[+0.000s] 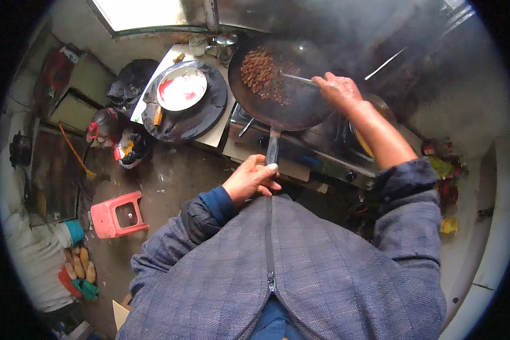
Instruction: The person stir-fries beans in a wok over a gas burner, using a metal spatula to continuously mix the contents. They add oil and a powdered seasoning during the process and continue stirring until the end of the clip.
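Observation:
A large dark wok sits on the gas stove, its long handle pointing toward me. Small pieces of browned meat lie in its left half, with smoke or steam rising over it. My left hand is closed around the black wok handle. Over the wok's right side, my right hand grips a metal-handled cooking utensil. The utensil's far end reaches into the meat, so its head is hidden and I cannot tell whether it is a spatula or a ladle.
Left of the stove, a white plate with red smears rests on a round dark chopping board, beside a wooden-handled knife. A glass jar stands behind. On the floor are a pink stool and bags.

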The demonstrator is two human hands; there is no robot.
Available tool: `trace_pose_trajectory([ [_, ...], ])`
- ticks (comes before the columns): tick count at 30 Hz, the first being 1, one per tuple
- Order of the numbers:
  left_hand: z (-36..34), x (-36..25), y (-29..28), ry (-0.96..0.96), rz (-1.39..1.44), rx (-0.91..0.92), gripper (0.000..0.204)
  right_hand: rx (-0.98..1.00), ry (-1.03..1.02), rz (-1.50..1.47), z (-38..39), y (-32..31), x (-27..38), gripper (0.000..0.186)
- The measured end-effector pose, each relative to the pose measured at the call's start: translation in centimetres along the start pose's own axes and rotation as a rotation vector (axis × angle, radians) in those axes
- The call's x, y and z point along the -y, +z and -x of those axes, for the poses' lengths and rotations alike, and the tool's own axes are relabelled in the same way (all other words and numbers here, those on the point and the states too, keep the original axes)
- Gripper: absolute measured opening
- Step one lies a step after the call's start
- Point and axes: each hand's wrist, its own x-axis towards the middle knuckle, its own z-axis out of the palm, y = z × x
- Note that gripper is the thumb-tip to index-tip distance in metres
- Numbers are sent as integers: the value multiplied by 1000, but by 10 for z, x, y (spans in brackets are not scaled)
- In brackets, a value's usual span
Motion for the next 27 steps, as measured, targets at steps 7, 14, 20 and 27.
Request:
trace_pose_trajectory([
  [7, -17, -3, 16, -57, -131, 18, 35, 522, 15, -123, 31, -118, -6, 19],
  [14, -18, 1, 14, -37, -131, 41, 32, 279, 55, -111, -13, 0, 61, 22],
  [20, -18, 0, 14, -76, -87, 12, 29, 338, 335, -207, -14, -16, -10, 24],
  [27, -23, 2, 11, -57, -110, 63, 27, 487, 123, 92, 42, -92, -54, 18],
])
